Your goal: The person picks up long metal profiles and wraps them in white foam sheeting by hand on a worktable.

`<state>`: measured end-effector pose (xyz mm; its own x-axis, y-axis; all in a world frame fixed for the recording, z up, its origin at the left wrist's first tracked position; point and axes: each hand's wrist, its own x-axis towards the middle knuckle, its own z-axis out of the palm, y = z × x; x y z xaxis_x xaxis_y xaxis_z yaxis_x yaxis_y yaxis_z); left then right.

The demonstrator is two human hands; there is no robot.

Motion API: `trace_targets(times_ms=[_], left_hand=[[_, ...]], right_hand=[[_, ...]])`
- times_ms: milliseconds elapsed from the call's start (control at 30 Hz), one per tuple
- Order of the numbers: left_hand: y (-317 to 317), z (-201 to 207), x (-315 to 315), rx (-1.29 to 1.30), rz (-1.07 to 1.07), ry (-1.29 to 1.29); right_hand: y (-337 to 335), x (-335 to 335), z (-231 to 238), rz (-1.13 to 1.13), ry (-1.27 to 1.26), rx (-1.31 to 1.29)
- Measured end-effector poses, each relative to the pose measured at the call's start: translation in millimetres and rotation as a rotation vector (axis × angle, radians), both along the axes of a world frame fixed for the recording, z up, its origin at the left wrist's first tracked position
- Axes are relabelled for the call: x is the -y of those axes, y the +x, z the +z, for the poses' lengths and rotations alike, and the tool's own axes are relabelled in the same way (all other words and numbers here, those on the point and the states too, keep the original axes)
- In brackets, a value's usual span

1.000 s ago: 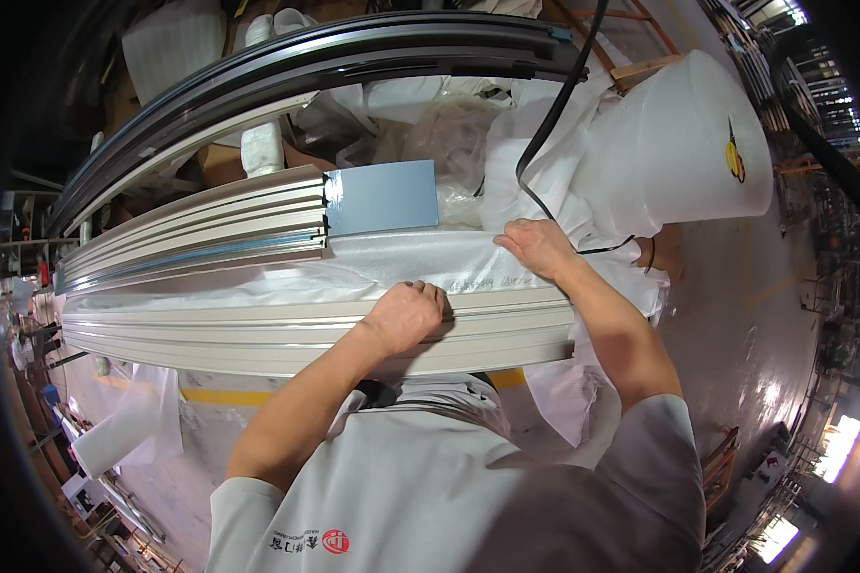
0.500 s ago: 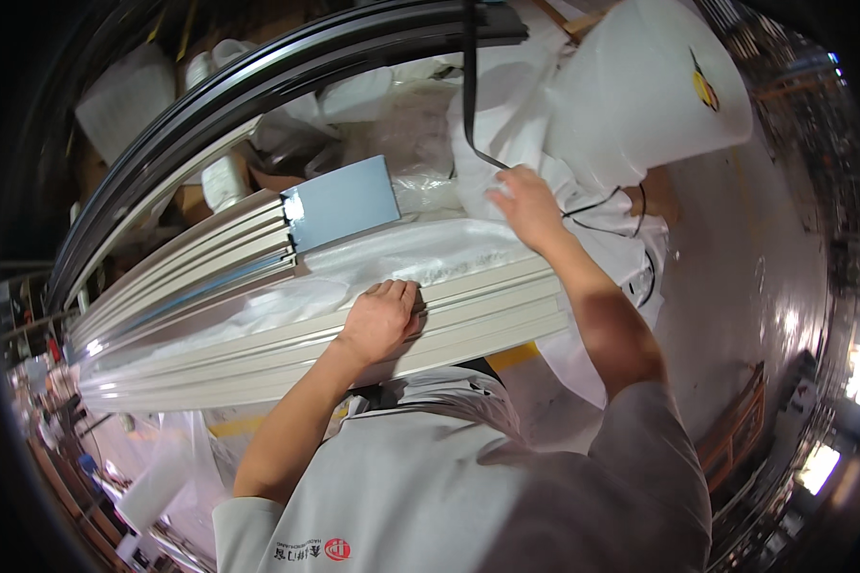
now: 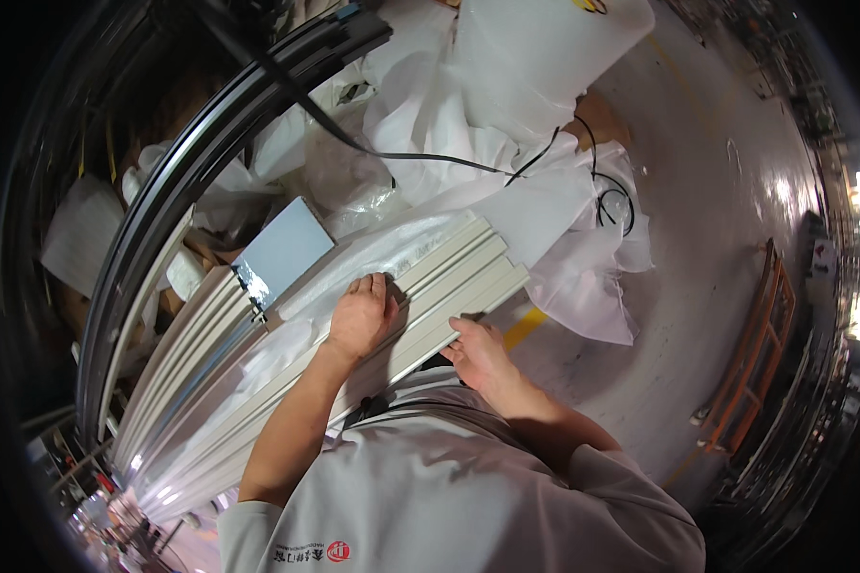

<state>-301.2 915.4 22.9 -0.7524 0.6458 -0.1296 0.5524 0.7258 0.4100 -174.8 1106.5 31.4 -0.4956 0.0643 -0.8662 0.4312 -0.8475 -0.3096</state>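
A bundle of long cream window-frame profiles point(image 3: 449, 298) lies across in front of me, running away to the lower left. My left hand point(image 3: 361, 315) is closed over its top, the fingers curled toward the far side. Nearer the right end, my right hand point(image 3: 483, 355) grips the near edge, thumb above and the other fingers partly hidden below. White foam wrap point(image 3: 392, 250) lies along the bundle's far side. A black strap point(image 3: 397, 155) runs loose across beyond it, touched by neither hand.
A second stack of cream profiles point(image 3: 186, 339) lies at the left, beside a pale blue-grey panel point(image 3: 287, 250). Dark profiles point(image 3: 177, 158) arch behind. A big white foam roll point(image 3: 545, 53) stands at the back, and an orange metal frame point(image 3: 755, 353) lies on the floor at right.
My right hand has let go of the black strap and come down to the profiles' near edge. My left hand stays on the bundle. The whole view has turned.
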Motion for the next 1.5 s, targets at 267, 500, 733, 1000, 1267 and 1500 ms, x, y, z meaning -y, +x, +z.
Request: trace_targets(times_ms=[267,500,733,1000,1267,1500], left_hand=[[7,-4,2,-0.026,0.012,0.049],[8,0,9,-0.007,0.011,0.113],[69,1,51,-0.151,0.197,0.099],[82,-10,51,-0.155,0.246,0.081],[79,-9,48,-0.131,0.272,0.075],[80,-10,51,-0.135,0.268,0.053]], right_hand=[[6,9,-16,0.030,0.067,0.020],[12,-11,-3,0.251,0.481,-0.025],[-7,-98,-7,0.698,1.797,-0.190],[-21,-91,-7,0.794,1.717,-0.142],[-23,-88,-11,0.820,1.718,-0.135],[-29,-101,-6,0.981,1.684,-0.204]])
